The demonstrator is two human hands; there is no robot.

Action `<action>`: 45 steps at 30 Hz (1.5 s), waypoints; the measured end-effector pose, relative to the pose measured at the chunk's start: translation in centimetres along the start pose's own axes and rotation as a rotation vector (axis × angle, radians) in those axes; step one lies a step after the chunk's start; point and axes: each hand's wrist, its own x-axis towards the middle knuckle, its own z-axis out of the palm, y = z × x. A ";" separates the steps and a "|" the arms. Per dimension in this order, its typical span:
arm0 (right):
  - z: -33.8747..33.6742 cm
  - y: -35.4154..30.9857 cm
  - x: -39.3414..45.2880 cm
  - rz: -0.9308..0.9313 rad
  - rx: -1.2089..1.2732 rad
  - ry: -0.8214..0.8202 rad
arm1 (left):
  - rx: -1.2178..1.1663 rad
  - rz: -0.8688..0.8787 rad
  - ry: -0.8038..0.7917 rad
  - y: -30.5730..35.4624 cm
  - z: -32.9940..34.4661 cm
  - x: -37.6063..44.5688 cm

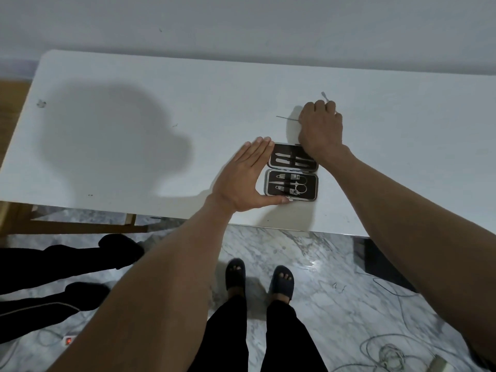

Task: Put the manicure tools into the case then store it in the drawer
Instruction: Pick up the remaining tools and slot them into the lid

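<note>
Bare forearms reach forward from the bottom of the view, over a grey-veined marble floor and the person's dark slippers (pixel 259 281), to a white rectangular tabletop (pixel 134 108). Near its front edge lies an open black zip-round manicure case (pixel 293 171), both halves flat and facing up, with steel tools strapped inside: clippers and small scissors in the near half, thin files or tweezers in the far half. The left hand (pixel 244 178) lies spread and flat against the case's left side, fingers along the far half and thumb under the near edge, apparently bracing it so it cannot slide while tools go in. The right hand (pixel 320 127) is just beyond the case, curled into a fist over thin metal tools on the tabletop; a slim grey spatula-tipped tool (pixel 325 97) pokes out past its knuckles and a fine needle-like steel tool (pixel 287 118) sticks out to its left. Whether the fist truly grips both or merely covers one cannot be told. No drawer is visible, so storing looks like a later step.
</note>
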 end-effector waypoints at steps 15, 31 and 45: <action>-0.8 1.4 -0.1 0.067 0.346 0.033 | 0.005 0.007 -0.002 -0.2 0.0 0.0; -1.1 0.0 -0.5 -0.157 -0.254 -0.104 | -0.003 0.009 0.015 -0.2 0.2 0.1; -0.9 2.0 -0.1 -0.012 0.294 -0.006 | -0.004 0.019 0.023 -0.3 0.3 0.1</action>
